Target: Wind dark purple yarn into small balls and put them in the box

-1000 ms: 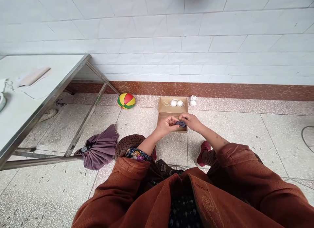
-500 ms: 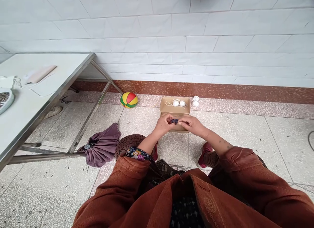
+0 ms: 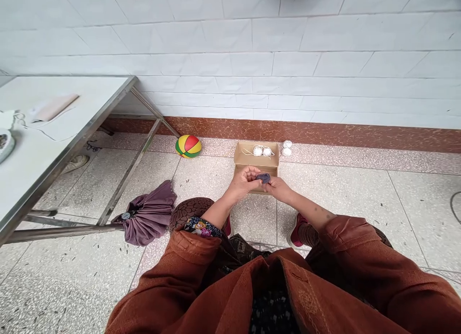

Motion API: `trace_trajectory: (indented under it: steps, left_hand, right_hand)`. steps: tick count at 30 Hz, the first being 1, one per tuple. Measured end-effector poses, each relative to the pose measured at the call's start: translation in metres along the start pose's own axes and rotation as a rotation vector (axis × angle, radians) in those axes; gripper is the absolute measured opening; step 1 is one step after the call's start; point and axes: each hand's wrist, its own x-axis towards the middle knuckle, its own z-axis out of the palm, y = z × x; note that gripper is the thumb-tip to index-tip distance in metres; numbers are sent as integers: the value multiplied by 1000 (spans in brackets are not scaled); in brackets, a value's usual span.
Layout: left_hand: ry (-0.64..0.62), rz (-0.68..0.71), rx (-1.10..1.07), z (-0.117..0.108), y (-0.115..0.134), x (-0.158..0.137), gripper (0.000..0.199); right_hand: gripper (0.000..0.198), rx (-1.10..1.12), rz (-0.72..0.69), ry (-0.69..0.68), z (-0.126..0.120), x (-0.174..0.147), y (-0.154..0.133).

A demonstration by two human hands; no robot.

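A small dark blue-purple bundle of wound yarn [image 3: 263, 178] is held up between my two hands. My left hand [image 3: 242, 184] has its fingers curled and its thumb against the bundle's left end. From the other side, my right hand [image 3: 280, 188] pinches its lower right part. Below the hands an open cardboard box [image 3: 238, 157] stands on the floor. Two white yarn balls [image 3: 258, 150] with loose strands lie in its far part; the near part is partly hidden by my hands. Two more white balls [image 3: 286, 151] sit just right of the box.
A white table with a metal frame [image 3: 126, 84] stands at the left, bearing a pinkish flat item [image 3: 57, 107] and a bowl [image 3: 5, 149]. A colourful ball [image 3: 188, 146] lies near the tiled wall [image 3: 288, 94]. A purple umbrella [image 3: 149, 216] leans by the table's lower bar.
The yarn bundle has turned and shows more of its side. My right hand has shifted beneath its right end, and the left fingers have loosened a little. The view has shifted slightly.
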Motion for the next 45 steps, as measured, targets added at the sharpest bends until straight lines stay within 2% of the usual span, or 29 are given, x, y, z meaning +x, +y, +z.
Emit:
trace_trajectory:
  steps: [2,4,6,8,11,14,17,20,23,27,29,33,36,41,45]
  left_hand:
    - [77,25,73,-4,-6,4,28]
    - [158,49,184,-9,-13,9,23]
    - [198,60,300,-11,-17,11,22]
    - [167,62,379,-11,-19,9,23]
    - [32,50,377,-5,-15,3,23]
    - [-90,15,238,1,-7,-2,26]
    - [-136,-15,46,5,-1,-4,36]
    - [-87,-11,-56,4,2,-2,41]
    - [-4,20,-39,1,0,2,36]
    - [129,55,106,-3,-4,7,30]
    - [152,59,161,-5,-5,7,28]
    - [50,35,194,-3,-4,3,25]
    - [-61,-14,213,0,-3,-1,25]
    - [-197,-53,138,3,-3,-4,25]
    - [-195,-77,22,3,1,-4,30]
  right_hand:
    - [29,-57,-47,-95,3,-2,-3]
    - [28,-109,-166,-177,0,-4,-9]
    - [26,-127,-270,-197,-7,-5,-17]
    - [25,-98,-314,-138,-18,-4,-24]
    - [24,-45,-296,32,-34,-1,-27]
    - [24,-23,-235,186,-40,3,-22]
    - [22,29,-158,202,-30,4,-13]
    - [19,61,-88,125,-13,2,-7]
    - [21,6,-88,63,-3,-2,-7]
    - [26,-92,-198,8,-10,-6,-18]
    - [21,-95,-237,50,-19,-7,-24]
    - [12,-111,-290,221,-35,-6,-28]
    - [13,-139,-312,285,-41,-4,-22]
    - [12,-147,-254,248,-36,0,-12]
    - [15,-74,-179,219,-27,4,-8]
